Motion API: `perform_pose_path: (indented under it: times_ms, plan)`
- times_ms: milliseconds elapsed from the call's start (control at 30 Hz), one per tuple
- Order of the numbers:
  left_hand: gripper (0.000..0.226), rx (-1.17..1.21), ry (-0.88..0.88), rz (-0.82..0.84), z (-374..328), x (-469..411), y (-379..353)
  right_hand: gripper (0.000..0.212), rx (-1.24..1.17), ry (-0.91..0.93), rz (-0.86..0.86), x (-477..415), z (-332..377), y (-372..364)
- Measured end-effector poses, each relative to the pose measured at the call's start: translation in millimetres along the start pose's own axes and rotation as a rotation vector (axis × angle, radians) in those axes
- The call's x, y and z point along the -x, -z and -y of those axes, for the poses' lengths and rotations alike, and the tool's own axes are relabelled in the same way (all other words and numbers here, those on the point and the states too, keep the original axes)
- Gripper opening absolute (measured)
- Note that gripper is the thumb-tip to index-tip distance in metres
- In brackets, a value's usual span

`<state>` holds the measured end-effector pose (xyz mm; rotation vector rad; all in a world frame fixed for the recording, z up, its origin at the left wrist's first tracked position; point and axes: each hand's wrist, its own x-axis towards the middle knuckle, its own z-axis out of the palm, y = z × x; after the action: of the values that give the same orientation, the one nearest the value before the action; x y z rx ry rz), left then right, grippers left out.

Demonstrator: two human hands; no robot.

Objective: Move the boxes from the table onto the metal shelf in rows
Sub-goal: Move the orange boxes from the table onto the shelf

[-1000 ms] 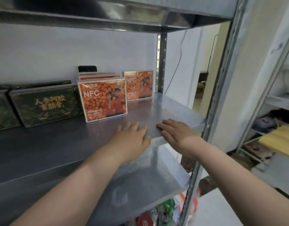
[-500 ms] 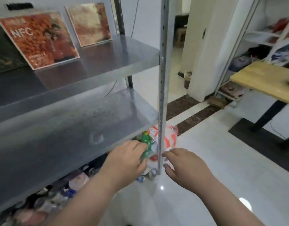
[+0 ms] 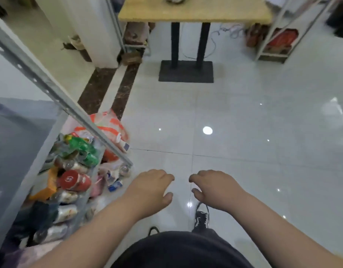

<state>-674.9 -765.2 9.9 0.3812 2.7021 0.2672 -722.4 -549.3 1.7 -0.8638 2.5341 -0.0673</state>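
Observation:
My left hand [image 3: 150, 188] and my right hand [image 3: 211, 187] hang side by side over the white tiled floor, fingers loosely curled, holding nothing. The metal shelf [image 3: 13, 132] fills the left edge, with one grey upright slanting across it. A wooden table [image 3: 193, 11] on a black base stands at the top centre, across the floor from me. No boxes show on what I see of the table or the shelf.
Bottles, cans and a red-and-white bag [image 3: 106, 128] are heaped on the floor under the shelf. A white rack [image 3: 273, 35] stands at the top right. A white pillar [image 3: 85, 29] rises at the top left. My shoes [image 3: 201, 217] are below my hands.
My view has swung from the shelf with its orange boxes down and right to the floor and table. Both hands left the shelf edge and dropped in front of me.

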Motion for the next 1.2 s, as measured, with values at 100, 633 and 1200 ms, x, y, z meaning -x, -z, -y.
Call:
perform_pose_path:
  times_ms: [100, 633, 1200]
  plan:
    - [0.050, -0.053, -0.225, 0.076, -27.7, -9.8, -14.2, 0.040, -0.156, -0.255, -0.021, 56.5, 10.0, -35.0]
    - [0.043, -0.331, -0.980, 0.234, -273.2, 56.4, -118.8, 0.040, -0.570, -1.101, -0.169, 371.5, 84.9, -203.1]
    - [0.040, -0.352, -0.999, 0.341, -483.9, 114.5, -220.5, 0.040, -0.762, -1.374, -0.256, 589.5, 38.0, -335.9]
